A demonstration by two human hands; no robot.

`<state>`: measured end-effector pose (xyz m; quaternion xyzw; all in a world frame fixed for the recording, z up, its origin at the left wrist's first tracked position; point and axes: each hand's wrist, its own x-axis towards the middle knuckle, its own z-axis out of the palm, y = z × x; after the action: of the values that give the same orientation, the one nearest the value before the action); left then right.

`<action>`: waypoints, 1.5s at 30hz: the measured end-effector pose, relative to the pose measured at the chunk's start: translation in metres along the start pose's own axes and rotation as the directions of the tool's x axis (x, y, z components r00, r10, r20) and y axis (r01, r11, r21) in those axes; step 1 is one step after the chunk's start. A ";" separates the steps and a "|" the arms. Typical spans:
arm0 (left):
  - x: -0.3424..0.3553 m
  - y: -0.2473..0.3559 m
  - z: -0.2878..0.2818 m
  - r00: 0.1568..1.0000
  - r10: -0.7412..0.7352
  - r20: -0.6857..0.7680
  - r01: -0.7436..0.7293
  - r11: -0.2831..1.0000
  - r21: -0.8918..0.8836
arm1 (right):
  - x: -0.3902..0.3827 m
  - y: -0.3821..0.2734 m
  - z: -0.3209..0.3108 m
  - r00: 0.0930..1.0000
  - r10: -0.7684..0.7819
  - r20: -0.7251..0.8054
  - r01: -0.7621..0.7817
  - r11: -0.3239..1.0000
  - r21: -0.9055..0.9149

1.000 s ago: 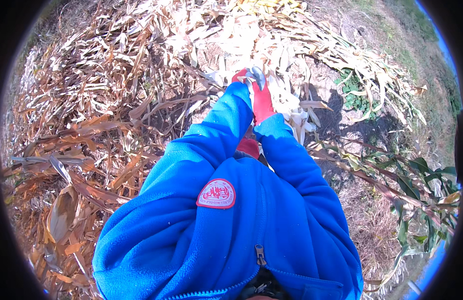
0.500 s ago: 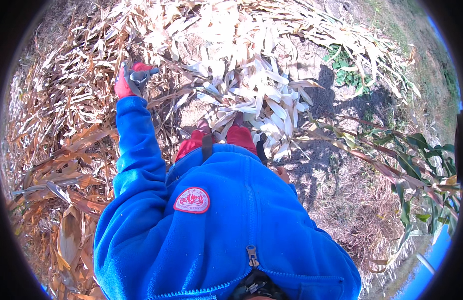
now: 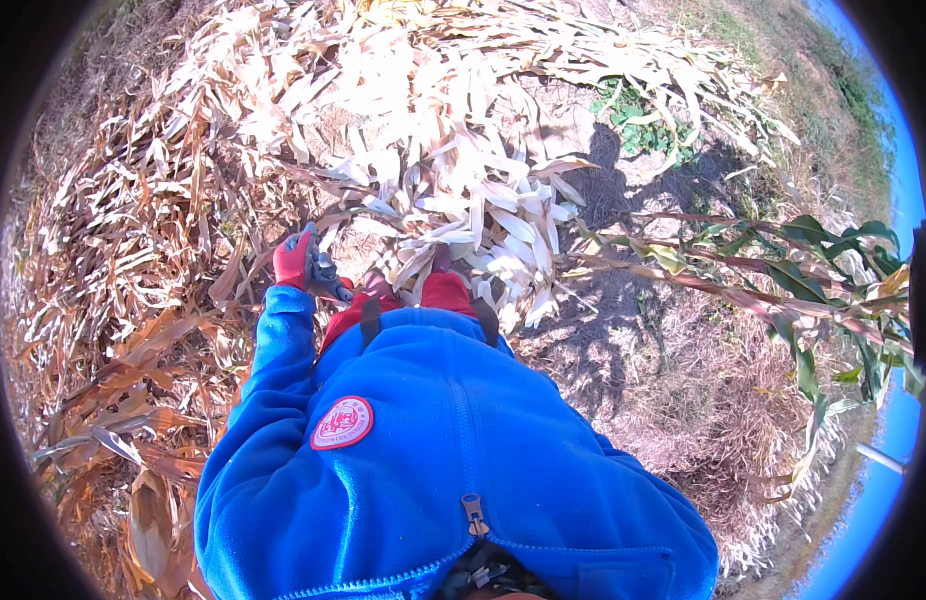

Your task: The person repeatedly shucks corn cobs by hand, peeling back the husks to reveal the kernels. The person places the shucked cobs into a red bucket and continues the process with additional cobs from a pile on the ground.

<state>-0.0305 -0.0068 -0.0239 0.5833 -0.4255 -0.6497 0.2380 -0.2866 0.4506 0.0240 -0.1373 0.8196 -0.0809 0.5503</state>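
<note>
My left hand [image 3: 301, 262], in a red glove with grey-coated fingers, is beside my left thigh, above dry corn leaves [image 3: 248, 262]. Its thumb and fingers are apart and loosely bent, and I see nothing between them. My right hand is hidden behind my blue fleece jacket [image 3: 413, 420]. Past my red trouser legs [image 3: 446, 290] lies a heap of pale corn husks [image 3: 518, 225], close to my feet.
Brown, dried corn stalks [image 3: 133, 400] spread along my left side. To my right, cut corn stalks with green leaves [image 3: 783, 275] lean inward over bare soil. A low green plant [image 3: 633, 115] grows farther off, near a band of laid stalks [image 3: 703, 75].
My left hand has come back from the dry leaves toward my left thigh. My right hand, partly seen at the jacket's right edge before, is out of sight. The view has shifted somewhat.
</note>
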 end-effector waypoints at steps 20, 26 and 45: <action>-0.031 0.017 0.011 0.999 0.038 0.016 -0.038 0.999 0.000 | 0.045 -0.084 0.021 0.955 -0.293 0.041 0.295 0.953 -0.067; -0.022 0.003 0.001 1.000 0.029 0.008 -0.028 0.999 -0.036 | 0.039 -0.085 0.011 0.947 -0.319 0.041 0.322 0.939 -0.122; -0.007 0.008 -0.007 0.996 0.088 0.025 -0.086 0.994 -0.060 | -0.017 -0.052 -0.020 0.966 -0.255 0.053 0.260 0.940 -0.220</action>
<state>-0.0238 -0.0073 -0.0126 0.5480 -0.4346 -0.6587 0.2772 -0.2920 0.4063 0.0615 -0.3058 0.7918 -0.0569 0.5257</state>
